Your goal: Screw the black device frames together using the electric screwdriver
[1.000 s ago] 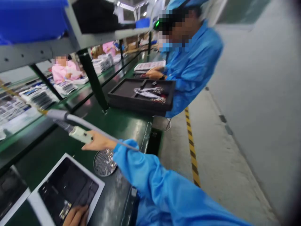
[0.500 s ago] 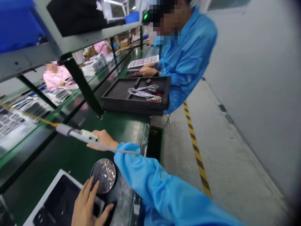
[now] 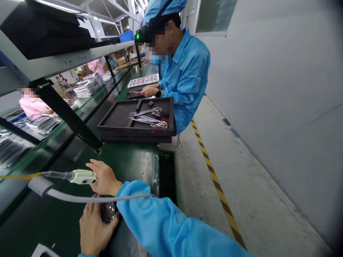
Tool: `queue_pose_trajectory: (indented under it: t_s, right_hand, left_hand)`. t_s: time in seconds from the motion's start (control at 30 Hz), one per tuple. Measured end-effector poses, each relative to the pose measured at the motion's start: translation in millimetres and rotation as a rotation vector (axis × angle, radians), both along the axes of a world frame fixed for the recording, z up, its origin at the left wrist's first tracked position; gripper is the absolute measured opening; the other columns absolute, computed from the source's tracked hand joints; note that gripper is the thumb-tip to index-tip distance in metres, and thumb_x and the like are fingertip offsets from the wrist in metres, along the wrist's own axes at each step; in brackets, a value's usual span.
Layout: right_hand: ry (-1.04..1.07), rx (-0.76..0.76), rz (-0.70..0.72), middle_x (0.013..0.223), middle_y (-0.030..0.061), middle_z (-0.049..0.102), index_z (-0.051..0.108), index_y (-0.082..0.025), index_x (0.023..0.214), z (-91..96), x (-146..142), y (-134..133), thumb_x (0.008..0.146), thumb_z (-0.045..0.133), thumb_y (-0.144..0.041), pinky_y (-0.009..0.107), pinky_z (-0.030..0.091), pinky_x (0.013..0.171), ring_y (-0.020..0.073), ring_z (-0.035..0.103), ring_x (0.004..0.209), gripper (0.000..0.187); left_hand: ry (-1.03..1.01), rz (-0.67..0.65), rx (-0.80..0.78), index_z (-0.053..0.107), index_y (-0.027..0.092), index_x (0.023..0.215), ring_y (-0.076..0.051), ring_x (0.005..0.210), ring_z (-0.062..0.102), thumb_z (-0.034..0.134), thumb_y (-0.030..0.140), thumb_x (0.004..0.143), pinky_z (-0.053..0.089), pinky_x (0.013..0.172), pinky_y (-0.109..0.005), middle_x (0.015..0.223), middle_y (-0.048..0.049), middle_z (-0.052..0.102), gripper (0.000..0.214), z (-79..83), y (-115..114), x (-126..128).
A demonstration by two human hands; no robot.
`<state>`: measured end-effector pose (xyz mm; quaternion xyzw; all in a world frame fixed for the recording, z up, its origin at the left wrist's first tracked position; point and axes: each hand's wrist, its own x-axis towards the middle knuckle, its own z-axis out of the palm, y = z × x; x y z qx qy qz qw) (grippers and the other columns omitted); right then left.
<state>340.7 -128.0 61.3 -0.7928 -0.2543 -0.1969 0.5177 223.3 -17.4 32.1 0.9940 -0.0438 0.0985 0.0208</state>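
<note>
I am gripping the smooth white plastic handheld tool (image 3: 83,176) in my right hand (image 3: 105,178), its long axis pointing left over the glossy green bench (image 3: 128,160); my left hand (image 3: 93,230) is cupping the round perforated metal dish (image 3: 107,211) near me.

bright overhead tube lighting | faces pixelated | edges warped, dark corner vignette (right side)

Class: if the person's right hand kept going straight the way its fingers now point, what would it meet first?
The right hand points left along the white tool handle it grips; beyond lies only bare green conveyor belt, so the way looks free, though depth is unclear.
</note>
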Motion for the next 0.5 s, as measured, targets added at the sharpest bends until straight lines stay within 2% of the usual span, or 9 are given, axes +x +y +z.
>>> queue_pose_trajectory:
  t_s: [0.1, 0.17, 0.3, 0.43, 0.5]
  right_hand:
    - [0.138, -0.075, 0.04, 0.117, 0.0062, 0.065, 0.044, -0.018, 0.138, 2.5, -2.4, -2.3, 0.073, 0.063, -0.018, 0.032, 0.052, 0.091, 0.0229, 0.063, 0.105, 0.067]
    - [0.209, -0.147, 0.038, 0.104, 0.0036, 0.069, 0.047, -0.022, 0.135, 5.0, -4.6, -3.2, 0.076, 0.061, -0.022, 0.033, 0.054, 0.083, 0.0243, 0.067, 0.094, 0.06]
    - [0.215, -0.193, 0.044, 0.1, 0.003, 0.07, 0.052, -0.025, 0.127, 6.3, -6.4, -3.8, 0.079, 0.061, -0.027, 0.031, 0.053, 0.079, 0.025, 0.068, 0.092, 0.049]
    - [0.209, -0.188, -0.014, 0.099, 0.0029, 0.07, 0.053, -0.025, 0.124, 3.3, -8.0, -5.2, 0.082, 0.058, -0.027, 0.031, 0.052, 0.077, 0.0252, 0.068, 0.092, 0.043]
    - [0.202, -0.192, -0.023, 0.098, 0.003, 0.07, 0.054, -0.025, 0.124, 2.0, -9.3, -5.1, 0.08, 0.06, -0.026, 0.031, 0.052, 0.076, 0.0258, 0.068, 0.092, 0.045]
  left_hand:
    - [0.021, 0.111, -0.009, 0.053, 0.014, 0.122, -0.035, 0.122, 0.047, 0.043, 0.064, 0.077, 0.047, 0.09, -0.049, 0.128, -0.0162, 0.054, 0.069, 3.0, -11.7, 0.5]
    - [0.011, 0.125, -0.005, 0.051, 0.013, 0.126, -0.035, 0.123, 0.046, 0.041, 0.065, 0.077, 0.046, 0.091, -0.05, 0.132, -0.016, 0.052, 0.072, 0.4, -17.1, -9.0]
    - [0.018, 0.137, 0.007, 0.046, 0.015, 0.132, -0.036, 0.124, 0.044, 0.041, 0.066, 0.077, 0.044, 0.091, -0.052, 0.138, -0.0144, 0.048, 0.075, 0.3, -21.3, -18.3]
    - [0.057, 0.154, -0.064, 0.054, 0.017, 0.118, -0.035, 0.118, 0.05, 0.045, 0.065, 0.076, 0.047, 0.087, -0.048, 0.126, -0.0133, 0.057, 0.064, 8.2, -19.6, -7.9]
    - [0.03, 0.159, -0.094, 0.054, 0.017, 0.117, -0.034, 0.117, 0.051, 0.046, 0.066, 0.075, 0.047, 0.086, -0.047, 0.123, -0.0133, 0.058, 0.065, 7.7, -17.7, -8.0]
